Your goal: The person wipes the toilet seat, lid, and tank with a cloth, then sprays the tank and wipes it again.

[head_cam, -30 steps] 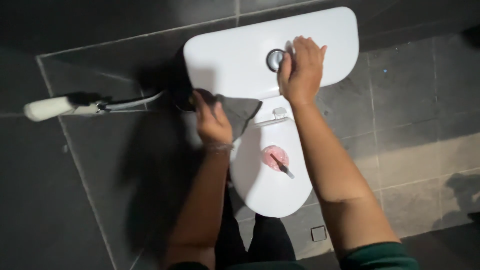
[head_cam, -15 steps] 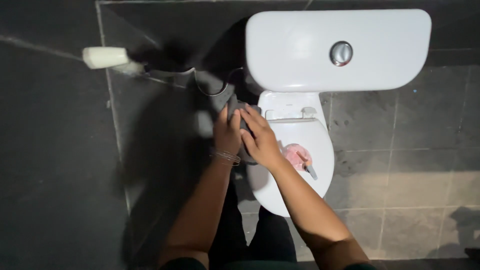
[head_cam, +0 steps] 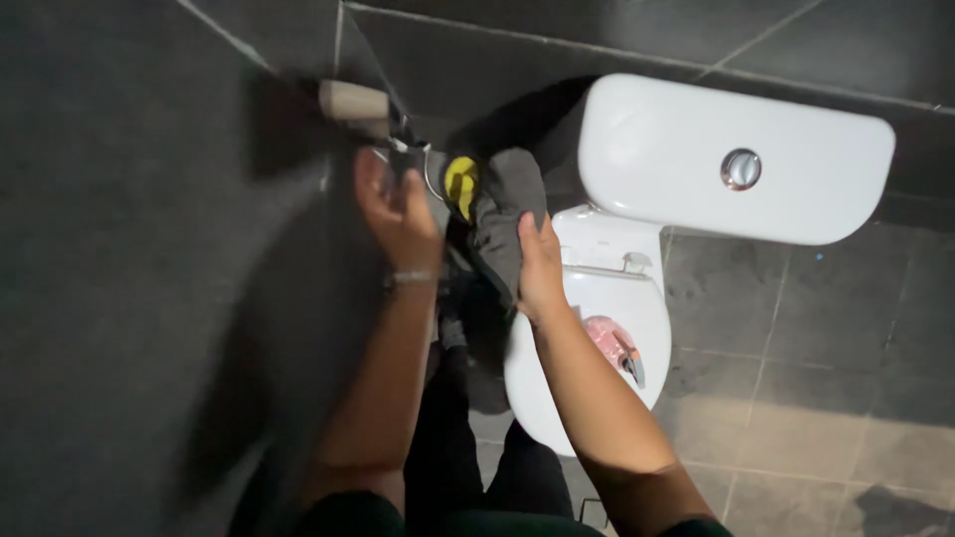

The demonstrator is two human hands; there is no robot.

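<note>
Both hands have parted: the right hand [head_cam: 538,264] now grips a grey cloth [head_cam: 507,214] at centre frame, the left hand [head_cam: 398,214] open and empty beside the spray handle [head_cam: 353,100] at upper left

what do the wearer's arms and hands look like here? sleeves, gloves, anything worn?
Both hands are bare, no gloves. The left hand has a thin pale bracelet at the wrist. The right hand shows nothing worn. Forearms are uncovered; dark green sleeves start near the elbows, at the bottom edge of the view.
</note>
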